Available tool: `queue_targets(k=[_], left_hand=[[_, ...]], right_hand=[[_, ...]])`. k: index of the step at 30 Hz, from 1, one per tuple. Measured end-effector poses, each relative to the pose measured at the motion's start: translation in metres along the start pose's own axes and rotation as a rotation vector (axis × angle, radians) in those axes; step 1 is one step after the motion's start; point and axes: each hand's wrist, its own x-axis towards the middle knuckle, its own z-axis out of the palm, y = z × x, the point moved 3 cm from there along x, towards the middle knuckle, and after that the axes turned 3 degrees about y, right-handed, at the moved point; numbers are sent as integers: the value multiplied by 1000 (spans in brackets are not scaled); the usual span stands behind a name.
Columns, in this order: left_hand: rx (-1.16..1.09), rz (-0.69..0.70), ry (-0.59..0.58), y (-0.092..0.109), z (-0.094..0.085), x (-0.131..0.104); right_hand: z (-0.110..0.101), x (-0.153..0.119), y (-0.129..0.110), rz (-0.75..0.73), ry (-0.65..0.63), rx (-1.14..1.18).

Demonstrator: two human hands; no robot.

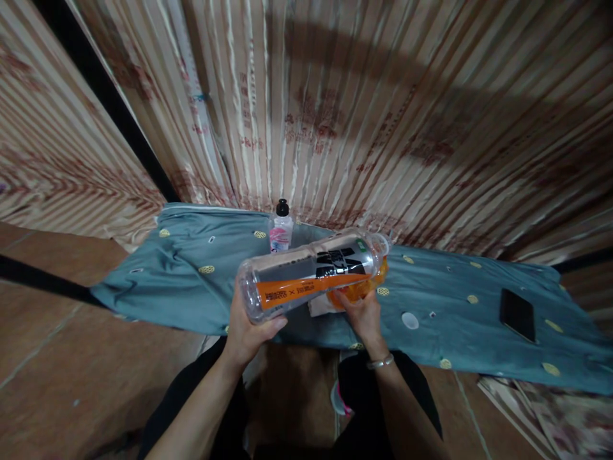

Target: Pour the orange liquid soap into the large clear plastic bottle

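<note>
A large clear plastic bottle (306,275) with an orange and black label lies tilted in the air, its open-looking neck toward the upper right. My left hand (251,329) is wrapped round its base end, thumb along the lower side. Close under the neck end, my right hand (361,313) has its fingers closed at the bottle's underside, beside an orange item (357,291) partly hidden behind the bottle. Whether the right fingers grip the bottle or the orange item is unclear. A pale cloth or paper (322,308) shows beneath the bottle.
Behind the large bottle, a small bottle with a black cap (281,230) stands on the teal cloth-covered surface (191,287). A dark phone-like object (517,314) lies at the right. A pleated curtain (316,115) hangs along the back. A white disc (410,320) rests near the front.
</note>
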Motion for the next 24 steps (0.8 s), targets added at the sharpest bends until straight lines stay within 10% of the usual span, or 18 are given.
queue_targets(k=[24], left_hand=[[-85, 37, -107, 9, 21, 1]], right_hand=[[-9, -1, -3, 24, -1, -16]])
